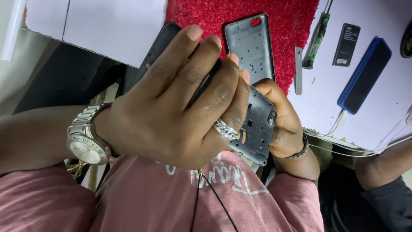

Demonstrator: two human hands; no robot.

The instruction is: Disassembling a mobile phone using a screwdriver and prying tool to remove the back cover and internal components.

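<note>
Two hands meet at the middle of the frame, close above your pink shirt [223,202]. Starting at the left edge, a silver wristwatch [88,144] sits on your left wrist. Your left hand [171,107] fills the centre, back turned to the camera, fingers pressed side by side and curled over a dark tool [205,83] whose black shaft shows between them; a silver ring [226,129] sits on one finger. Behind that hand, a black phone [158,47] lies tilted at the upper middle, partly hidden.

Just right of the fingertips, a grey phone frame [259,126] stands on edge, tilted, and your right hand [285,124] wraps it from behind, thumb and fingers clamped on its right side. Above it, a grey back cover [251,45] lies inside-up on a red mat [292,25], apart from the held frame.

Farther right, on the pale table [377,124], a thin metal strip [298,71] lies just beside a green-handled screwdriver [316,41], then a black battery [346,45], then a blue-cased phone [365,75]. White cables [343,144] run along the table's near edge. At the lower right, another person's dark-sleeved arm [386,180] enters.
</note>
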